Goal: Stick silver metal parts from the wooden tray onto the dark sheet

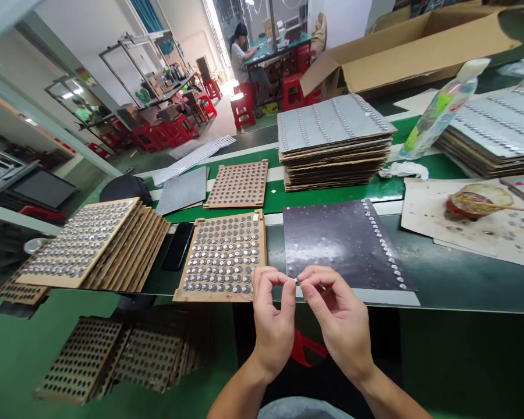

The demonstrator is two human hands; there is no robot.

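Note:
A small shiny metal piece (296, 281) is pinched between the fingertips of my left hand (274, 320) and my right hand (343, 323), which meet over the table's front edge. Its exact kind is too small to make out. Left of my hands lies a wooden board (222, 256) with rows of round holes, many holding small round metal pieces with raised centres. Beyond my right hand is a dark flat sheet (332, 244), with one line of small round metal pieces (382, 244) along its right side.
Behind stand a stack of grey sheets (336, 151) and a second holed board (238, 183). At left are a phone (177, 247) and leaning boards (82, 244). A bottle (445, 110), a stained dish with a stick (475, 201) and a cardboard box (410, 55) are at right. A person (243, 55) sits far off.

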